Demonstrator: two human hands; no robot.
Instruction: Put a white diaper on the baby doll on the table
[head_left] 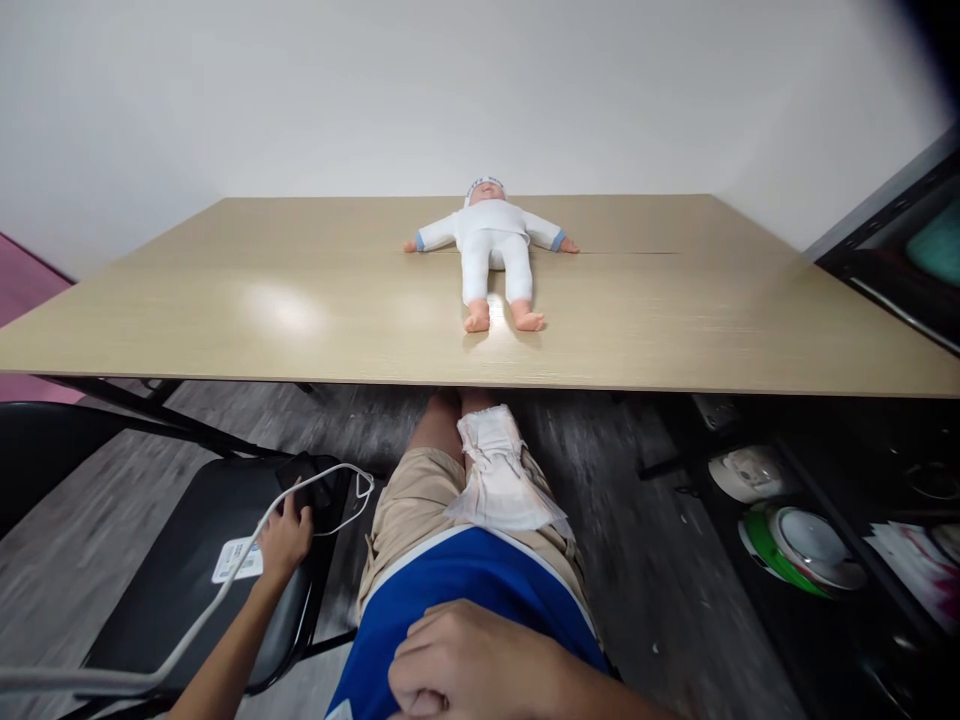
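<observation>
Left hand (285, 538) reaches down, grip closed on a black device (319, 490); right hand (469, 665) rests clenched, empty.

A doll (495, 245) in a white suit with blue cuffs and a blue-patterned white cap is lying near the table's far edge; its hands and feet are showing peach-pink. The table (300, 310) is showing pale beige woodgrain. A white diaper (501, 475) is lying on khaki shorts (409, 510), beside a blue shirt (450, 590) with white trim. A white cable (225, 590) is crossing the black chair (180, 560).
</observation>
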